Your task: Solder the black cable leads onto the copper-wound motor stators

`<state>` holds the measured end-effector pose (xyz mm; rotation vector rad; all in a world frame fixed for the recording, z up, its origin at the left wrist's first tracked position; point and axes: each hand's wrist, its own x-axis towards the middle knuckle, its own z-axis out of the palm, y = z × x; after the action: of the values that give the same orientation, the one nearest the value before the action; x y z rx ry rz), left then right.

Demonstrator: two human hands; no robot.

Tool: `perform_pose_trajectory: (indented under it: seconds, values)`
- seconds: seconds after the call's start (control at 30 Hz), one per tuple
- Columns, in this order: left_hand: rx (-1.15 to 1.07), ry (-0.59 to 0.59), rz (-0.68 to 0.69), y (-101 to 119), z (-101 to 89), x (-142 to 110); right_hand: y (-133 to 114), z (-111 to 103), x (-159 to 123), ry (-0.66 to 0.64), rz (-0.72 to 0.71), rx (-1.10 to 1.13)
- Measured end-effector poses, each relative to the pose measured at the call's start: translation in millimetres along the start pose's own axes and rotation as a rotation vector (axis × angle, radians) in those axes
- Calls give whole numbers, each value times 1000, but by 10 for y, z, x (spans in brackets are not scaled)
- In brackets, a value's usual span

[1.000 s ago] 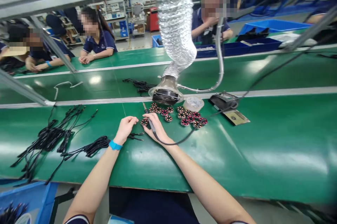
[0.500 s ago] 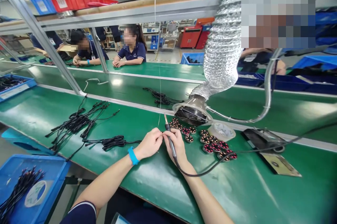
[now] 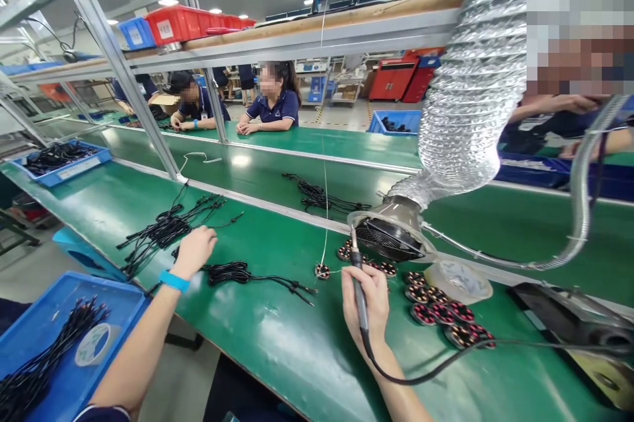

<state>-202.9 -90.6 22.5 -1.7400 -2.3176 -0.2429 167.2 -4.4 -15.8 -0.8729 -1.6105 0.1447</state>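
My right hand is wrapped round a soldering iron, its tip pointing up and away from me near the fan hood. One small round wound coil lies just left of that hand, and a thin pale wire hangs down to it from above. My left hand is over the black cables at the left, fingers curled together; what they hold, if anything, is hidden. A pile of black cables lies beyond it. Beside it, a bundled black cable stretches its split ends towards the coil.
More wound coils sit right of my right hand, by a tape roll and a metal iron stand. A fan hood on a foil duct hangs low. A blue bin holds cables. Co-workers sit across the bench.
My left hand has left the right hand and moved left to the cables. The coil and cable ends now show on the bench. My right hand keeps the soldering iron; the view has shifted.
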Motion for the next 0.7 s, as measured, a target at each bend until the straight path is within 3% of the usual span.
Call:
perform_pose_trajectory:
  seconds: [0.1, 0.23, 0.43, 0.7]
  values:
    - [216, -144, -80, -470, 133, -65, -49, 17, 1, 1, -10, 21]
    - [316, -182, -64, -803, 201, -99, -61, 8, 3, 20, -24, -6]
    - [362, -216, 31, -1060, 211, -84, -22, -33, 18, 27, -45, -28]
    - [368, -215, -58, -1267, 228, 36, -45, -57, 52, 42, -106, -29]
